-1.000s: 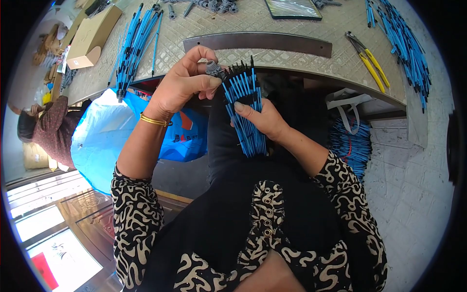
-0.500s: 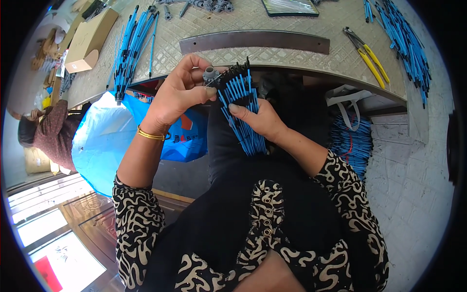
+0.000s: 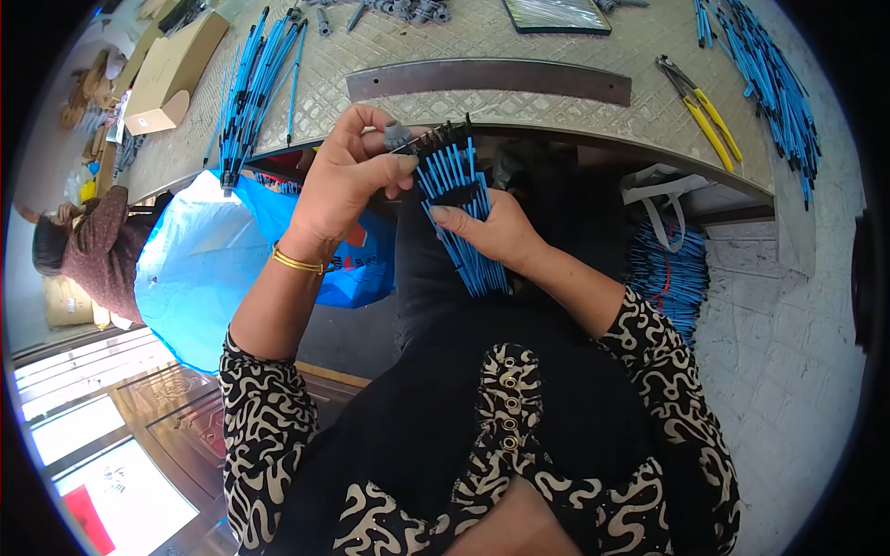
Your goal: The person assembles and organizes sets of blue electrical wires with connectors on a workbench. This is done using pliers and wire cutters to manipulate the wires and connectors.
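A small grey plastic hub (image 3: 396, 135) is pinched between the thumb and fingers of my left hand (image 3: 354, 171). It sits right at the upper left end of a bundle of blue ribs (image 3: 475, 264), thin rods with black tips that resemble umbrella ribs. My right hand (image 3: 499, 228) grips this bundle from the right, its thumb lying across the front and the other fingers hidden behind. A thin wire seems to run between the hub and the black tips, though it is too fine to follow. Both hands are over my lap, just in front of the table edge.
On the table (image 3: 519, 107) lie a curved dark metal strip (image 3: 491, 79), yellow-handled pliers (image 3: 706, 116), grey fittings (image 3: 408, 9), and more blue ribs (image 3: 260, 88) (image 3: 769, 88). A cardboard box (image 3: 176, 74) stands far left. A blue plastic bag (image 3: 199, 269) hangs below; another person (image 3: 97, 246) is beyond it.
My left hand has shifted slightly right and turned, tilting the grey hub so its opening no longer faces up toward me. My right hand and the ribs have barely moved.
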A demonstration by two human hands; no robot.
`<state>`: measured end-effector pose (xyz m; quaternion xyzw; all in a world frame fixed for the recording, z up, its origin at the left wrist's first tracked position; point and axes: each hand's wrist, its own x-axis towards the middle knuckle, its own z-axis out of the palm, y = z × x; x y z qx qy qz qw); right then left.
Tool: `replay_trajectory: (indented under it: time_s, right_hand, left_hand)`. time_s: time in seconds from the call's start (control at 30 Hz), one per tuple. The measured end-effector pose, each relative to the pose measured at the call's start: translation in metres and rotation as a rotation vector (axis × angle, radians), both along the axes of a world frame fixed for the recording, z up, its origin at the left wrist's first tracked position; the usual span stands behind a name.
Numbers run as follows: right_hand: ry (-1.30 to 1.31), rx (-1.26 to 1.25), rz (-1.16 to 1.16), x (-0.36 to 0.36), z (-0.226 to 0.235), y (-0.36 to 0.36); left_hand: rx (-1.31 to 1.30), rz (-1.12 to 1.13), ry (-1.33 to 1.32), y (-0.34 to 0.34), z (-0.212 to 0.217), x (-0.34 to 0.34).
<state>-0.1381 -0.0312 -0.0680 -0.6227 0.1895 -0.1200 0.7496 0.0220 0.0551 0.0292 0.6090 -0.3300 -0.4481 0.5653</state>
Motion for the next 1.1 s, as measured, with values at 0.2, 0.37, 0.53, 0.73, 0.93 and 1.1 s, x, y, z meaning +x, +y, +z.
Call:
replay_trajectory:
  time_s: [0.2, 0.37, 0.53, 0.73, 0.93, 1.1]
  right_hand:
    - [-0.014, 0.006, -0.012, 0.002, -0.004, -0.001]
    - [-0.009, -0.035, -0.032, 0.001, -0.004, 0.000]
    - [-0.008, -0.031, -0.030, 0.002, 0.001, -0.002]
    - [-0.015, 0.000, 0.002, 0.002, 0.000, -0.004]
    - [-0.001, 0.026, -0.002, 0.004, -0.001, -0.004]
    - [0.007, 0.037, 0.004, 0.004, 0.001, -0.003]
  left_hand:
    - [-0.059, -0.008, 0.113, -0.002, -0.007, 0.005]
    - [-0.108, 0.077, 0.115, -0.006, -0.009, -0.004]
    - [-0.014, 0.074, -0.071, 0.000, -0.007, 0.005]
    - [0.075, 0.131, -0.070, 0.000, -0.006, 0.007]
    - [0.066, 0.141, -0.033, -0.005, -0.001, 0.006]
    - [0.077, 0.167, -0.022, -0.008, -0.001, 0.008]
